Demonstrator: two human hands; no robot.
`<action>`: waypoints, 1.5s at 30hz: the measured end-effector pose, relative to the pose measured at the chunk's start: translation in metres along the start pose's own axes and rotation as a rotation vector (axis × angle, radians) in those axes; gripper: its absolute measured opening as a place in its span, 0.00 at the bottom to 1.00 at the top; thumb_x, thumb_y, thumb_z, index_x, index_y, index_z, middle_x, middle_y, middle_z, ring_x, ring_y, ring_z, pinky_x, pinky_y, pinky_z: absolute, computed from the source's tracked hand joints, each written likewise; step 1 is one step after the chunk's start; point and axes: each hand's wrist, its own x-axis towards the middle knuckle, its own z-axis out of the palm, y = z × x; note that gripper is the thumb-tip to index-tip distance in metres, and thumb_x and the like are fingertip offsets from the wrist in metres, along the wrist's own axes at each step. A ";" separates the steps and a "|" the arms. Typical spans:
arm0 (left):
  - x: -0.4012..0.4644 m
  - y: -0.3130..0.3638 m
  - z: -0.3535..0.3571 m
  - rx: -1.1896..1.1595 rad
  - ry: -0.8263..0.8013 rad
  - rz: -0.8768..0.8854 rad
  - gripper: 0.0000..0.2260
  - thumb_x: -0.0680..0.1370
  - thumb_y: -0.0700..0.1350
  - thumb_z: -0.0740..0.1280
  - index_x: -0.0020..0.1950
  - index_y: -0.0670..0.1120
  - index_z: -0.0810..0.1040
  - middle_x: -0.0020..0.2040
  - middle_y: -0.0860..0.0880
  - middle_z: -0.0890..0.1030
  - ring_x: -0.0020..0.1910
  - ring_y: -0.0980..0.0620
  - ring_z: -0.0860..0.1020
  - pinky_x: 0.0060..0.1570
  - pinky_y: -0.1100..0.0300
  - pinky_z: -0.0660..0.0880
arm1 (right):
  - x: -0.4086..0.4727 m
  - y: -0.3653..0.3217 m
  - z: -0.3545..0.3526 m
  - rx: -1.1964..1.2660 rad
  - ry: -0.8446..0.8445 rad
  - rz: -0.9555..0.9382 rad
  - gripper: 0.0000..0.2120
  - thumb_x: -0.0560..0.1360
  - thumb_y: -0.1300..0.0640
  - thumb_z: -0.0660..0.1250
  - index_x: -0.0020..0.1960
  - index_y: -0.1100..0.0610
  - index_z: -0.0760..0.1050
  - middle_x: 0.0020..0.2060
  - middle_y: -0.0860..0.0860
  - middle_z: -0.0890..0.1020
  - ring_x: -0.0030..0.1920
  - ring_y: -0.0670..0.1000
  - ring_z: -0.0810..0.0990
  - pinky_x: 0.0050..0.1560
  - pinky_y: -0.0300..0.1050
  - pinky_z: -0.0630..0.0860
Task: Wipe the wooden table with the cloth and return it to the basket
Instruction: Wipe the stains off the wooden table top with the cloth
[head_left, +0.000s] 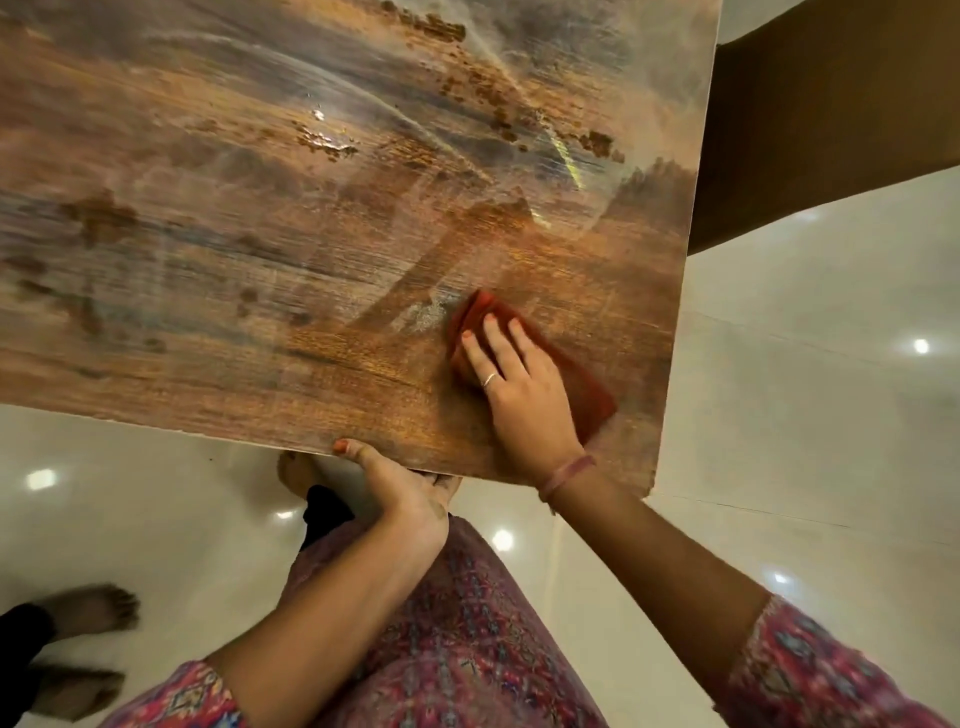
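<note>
Cloth (587, 371), a folded rust-red pad with a coarse, felt-like nap, lies flat on the desk (322, 218) near its 5 o'clock corner. The right hand (519, 384) lies on top of it, palm down, fingers straight and slightly spread, pressing it against the wood; the fingertips point toward 11 o'clock, and a thin ring (488, 380) circles one finger. A pinkish band (566, 475) wraps the wrist just past the desk's near edge. Cloth shows beyond the fingertips as a pointed folded corner and along the hand's 3 o'clock side as a long strip.

The desk top is a flat wood-grain slab, brown and orange, with fine parallel grain lines. Pale, hazy streaks sweep across most of it, and dark brown blotches scatter toward 12 and 9 o'clock. A small whitish patch sits just at 9 o'clock of the cloth. Around the cloth the wood looks darker and glossier.

The left hand (405, 493) grasps the desk's near edge at 6 o'clock: the thumb lies on top and the fingers curl underneath, out of sight.

Below, a glossy white tiled floor (779, 415) reflects round ceiling lights. A patterned red-pink garment (467, 623) covers the person's body and upper arms. Bare feet (88, 613) stand at 8 o'clock.
</note>
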 end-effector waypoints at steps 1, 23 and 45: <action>0.000 0.000 0.000 -0.005 -0.002 -0.003 0.37 0.74 0.72 0.48 0.76 0.49 0.58 0.73 0.43 0.66 0.69 0.41 0.68 0.56 0.47 0.70 | -0.001 0.004 -0.003 -0.031 -0.041 -0.079 0.22 0.80 0.60 0.56 0.73 0.57 0.66 0.72 0.60 0.68 0.71 0.65 0.66 0.67 0.59 0.67; 0.010 0.001 -0.008 -0.035 0.018 0.030 0.34 0.75 0.71 0.51 0.77 0.60 0.50 0.76 0.48 0.61 0.72 0.41 0.65 0.63 0.41 0.67 | 0.122 0.135 -0.055 -0.048 0.095 0.376 0.22 0.83 0.62 0.51 0.75 0.51 0.62 0.75 0.55 0.62 0.75 0.58 0.59 0.74 0.58 0.58; 0.008 0.002 -0.007 0.021 0.021 0.069 0.35 0.74 0.71 0.51 0.77 0.57 0.53 0.75 0.46 0.64 0.69 0.42 0.69 0.64 0.43 0.70 | 0.156 0.156 -0.073 0.056 0.086 0.723 0.26 0.81 0.62 0.55 0.76 0.47 0.58 0.77 0.50 0.58 0.75 0.58 0.56 0.72 0.62 0.58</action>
